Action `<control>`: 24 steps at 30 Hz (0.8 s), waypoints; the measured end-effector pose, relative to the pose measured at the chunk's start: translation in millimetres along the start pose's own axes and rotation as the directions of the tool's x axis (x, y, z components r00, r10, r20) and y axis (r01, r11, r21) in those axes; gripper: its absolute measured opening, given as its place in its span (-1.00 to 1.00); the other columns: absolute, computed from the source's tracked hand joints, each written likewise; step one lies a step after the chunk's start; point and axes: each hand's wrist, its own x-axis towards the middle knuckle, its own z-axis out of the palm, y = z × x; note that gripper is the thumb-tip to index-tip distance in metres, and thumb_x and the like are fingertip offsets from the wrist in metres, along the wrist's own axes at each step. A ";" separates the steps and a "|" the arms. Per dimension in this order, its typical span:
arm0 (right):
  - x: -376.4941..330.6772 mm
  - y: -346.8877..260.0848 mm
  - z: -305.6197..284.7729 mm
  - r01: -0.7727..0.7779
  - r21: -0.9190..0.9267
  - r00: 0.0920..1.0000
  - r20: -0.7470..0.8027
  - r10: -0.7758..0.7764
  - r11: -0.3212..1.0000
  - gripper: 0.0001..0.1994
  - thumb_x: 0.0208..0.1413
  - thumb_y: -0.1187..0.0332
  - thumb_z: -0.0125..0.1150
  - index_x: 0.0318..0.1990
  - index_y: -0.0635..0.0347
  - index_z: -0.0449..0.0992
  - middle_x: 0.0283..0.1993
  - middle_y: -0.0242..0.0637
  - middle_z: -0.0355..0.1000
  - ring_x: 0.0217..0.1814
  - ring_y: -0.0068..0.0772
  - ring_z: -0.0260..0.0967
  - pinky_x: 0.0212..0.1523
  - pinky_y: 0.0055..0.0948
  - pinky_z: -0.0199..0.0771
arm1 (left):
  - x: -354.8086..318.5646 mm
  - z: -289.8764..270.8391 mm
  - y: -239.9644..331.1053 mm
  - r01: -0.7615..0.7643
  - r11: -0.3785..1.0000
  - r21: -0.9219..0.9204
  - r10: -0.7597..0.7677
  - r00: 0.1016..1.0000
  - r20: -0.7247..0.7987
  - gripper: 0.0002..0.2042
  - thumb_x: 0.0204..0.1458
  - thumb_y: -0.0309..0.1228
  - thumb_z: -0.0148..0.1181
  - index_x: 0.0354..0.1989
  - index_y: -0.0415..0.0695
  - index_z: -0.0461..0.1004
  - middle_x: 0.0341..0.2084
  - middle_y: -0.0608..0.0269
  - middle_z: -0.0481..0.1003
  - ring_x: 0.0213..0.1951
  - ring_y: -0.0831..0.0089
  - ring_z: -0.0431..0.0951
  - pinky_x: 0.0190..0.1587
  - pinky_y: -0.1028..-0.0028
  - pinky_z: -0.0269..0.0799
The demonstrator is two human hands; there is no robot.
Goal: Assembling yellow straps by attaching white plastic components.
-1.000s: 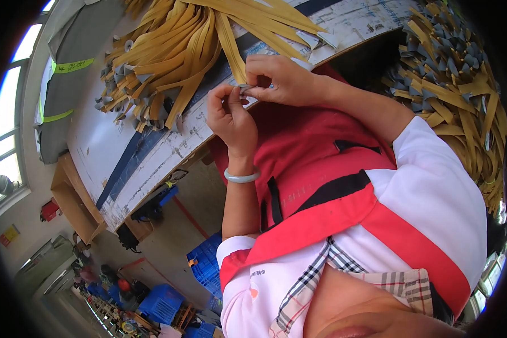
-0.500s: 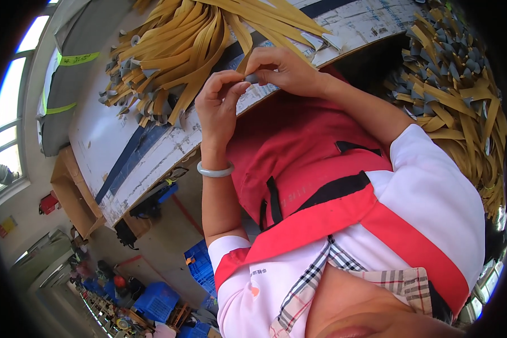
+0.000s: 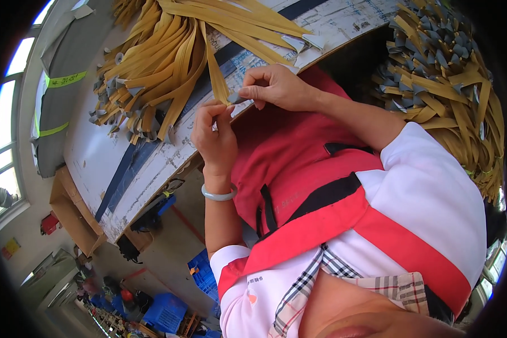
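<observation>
One mustard-yellow strap (image 3: 216, 78) runs from the pile down to my hands at the table's near edge. Its end carries a small grey tip (image 3: 234, 98). My right hand (image 3: 277, 88) pinches this grey tip between thumb and fingers. Just below and to the left, my left hand (image 3: 215, 134), with a pale bangle at the wrist, has its fingertips pinched at the strap's end. Beyond it, the pile of yellow straps (image 3: 169, 53) with grey tips lies across the white table (image 3: 152, 169).
A large bundle of similar straps (image 3: 450, 90) hangs at the right. Grey stacked material with bright green bands (image 3: 59, 101) stands at the left. A cardboard box (image 3: 73, 211) sits beside the table. Blue crates (image 3: 166, 312) are on the floor at the lower left.
My hands have moved slightly down, nearer the table's edge, and the strap's grey tip shows more plainly between them. The whole view has shifted a little.
</observation>
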 end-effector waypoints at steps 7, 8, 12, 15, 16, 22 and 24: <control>-41.7 20.6 -88.5 0.003 -0.600 0.933 -0.287 -0.219 0.800 -0.79 0.13 0.28 0.31 -0.26 0.22 0.48 -0.35 -0.35 0.40 -0.37 -0.47 0.38 -0.29 -0.43 0.39 | -6.1 -67.9 -27.8 0.205 0.944 0.257 -0.113 0.937 -0.332 -0.80 0.09 -0.64 0.20 -0.10 -0.24 0.50 -0.19 0.22 0.46 -0.25 0.47 0.50 -0.24 0.51 0.45; -44.6 18.3 -89.3 0.001 -0.599 0.932 -0.289 -0.218 0.801 -0.79 0.13 0.28 0.31 -0.26 0.22 0.48 -0.35 -0.35 0.40 -0.37 -0.47 0.38 -0.29 -0.43 0.39 | -7.5 -58.1 -27.0 0.167 0.961 0.222 -0.122 0.972 -0.202 -0.82 0.08 -0.65 0.21 -0.14 -0.24 0.51 -0.21 0.21 0.48 -0.26 0.44 0.51 -0.22 0.49 0.45; -43.3 36.0 -80.2 0.000 -0.769 0.983 -0.118 -0.141 0.639 -0.80 0.06 0.33 0.33 -0.30 0.20 0.45 -0.24 -0.24 0.39 -0.21 -0.19 0.40 -0.19 -0.33 0.39 | -7.5 16.1 -15.6 0.077 0.994 0.076 -0.093 0.968 0.234 -0.85 0.03 -0.67 0.20 -0.22 -0.23 0.51 -0.26 0.06 0.52 -0.21 0.15 0.54 -0.13 0.35 0.46; -36.2 38.2 -70.9 0.100 -0.719 0.989 -0.004 -0.147 0.688 -0.84 0.08 0.41 0.28 -0.29 0.25 0.42 -0.25 -0.21 0.35 -0.21 -0.14 0.36 -0.18 -0.32 0.37 | 14.0 66.8 0.6 -0.240 0.957 0.162 0.179 0.931 0.317 -0.67 -0.11 -0.64 0.27 -0.10 -0.18 0.50 -0.10 0.05 0.48 -0.01 0.10 0.46 0.04 0.23 0.38; -32.8 35.4 -68.4 0.149 -0.680 0.982 0.018 -0.187 0.718 -0.84 0.09 0.43 0.27 -0.29 0.26 0.40 -0.26 -0.19 0.34 -0.21 -0.13 0.34 -0.18 -0.32 0.37 | 20.8 74.3 -1.4 -0.274 0.946 0.172 0.201 0.914 0.354 -0.68 -0.12 -0.63 0.28 -0.12 -0.17 0.51 -0.11 0.08 0.49 -0.01 0.11 0.46 0.04 0.23 0.37; -23.6 6.3 -60.9 0.173 -0.462 0.984 0.036 -0.177 0.870 -0.88 0.14 0.47 0.23 -0.27 0.27 0.40 -0.26 -0.28 0.34 -0.18 -0.36 0.35 -0.15 -0.40 0.37 | 42.2 65.8 -5.0 -0.298 0.950 0.091 0.229 0.866 0.445 -0.80 -0.17 -0.58 0.34 -0.31 -0.15 0.56 -0.29 0.21 0.55 -0.17 0.16 0.48 -0.11 0.28 0.39; -17.7 -2.8 -59.2 0.141 -0.278 0.990 0.034 -0.137 0.950 -0.90 0.16 0.47 0.22 -0.26 0.26 0.41 -0.24 -0.32 0.35 -0.15 -0.46 0.35 -0.13 -0.44 0.38 | 46.2 52.4 -2.3 -0.177 0.984 -0.018 0.171 0.913 0.370 -0.85 -0.22 -0.58 0.40 -0.43 -0.16 0.57 -0.39 0.23 0.57 -0.26 0.23 0.49 -0.15 0.34 0.40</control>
